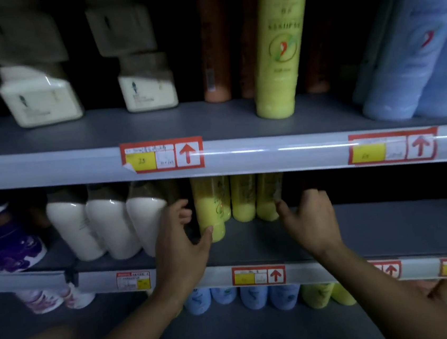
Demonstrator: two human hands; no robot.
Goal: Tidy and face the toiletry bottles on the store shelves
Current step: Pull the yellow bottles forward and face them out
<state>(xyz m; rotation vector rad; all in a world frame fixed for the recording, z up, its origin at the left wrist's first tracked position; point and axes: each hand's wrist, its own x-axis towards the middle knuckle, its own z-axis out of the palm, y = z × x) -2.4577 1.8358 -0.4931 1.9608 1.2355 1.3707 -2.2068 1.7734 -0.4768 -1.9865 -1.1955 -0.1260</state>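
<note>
On the middle shelf (pixel 388 223) stand several yellow bottles. The front yellow bottle (pixel 211 212) is held by my left hand (pixel 178 240), thumb across its lower front and fingers curled round its left side. Behind it are two more yellow bottles (pixel 243 200), the rightmost (pixel 268 196) beside the thumb of my right hand (pixel 312 220). My right hand's fingers are loosely curled and hold nothing that I can see. Three white bottles (pixel 112 225) stand just left of my left hand.
The upper shelf (pixel 102 132) carries two white square bottles (pixel 41 103), brown bottles (pixel 213 60), a tall yellow-green bottle (pixel 277 47) and blue bottles (pixel 413 72). Purple-patterned containers (pixel 7 252) sit far left. The bottom shelf holds blue bottles (pixel 253 297) and yellow ones (pixel 317 294). Price tags (pixel 161 155) line the rails.
</note>
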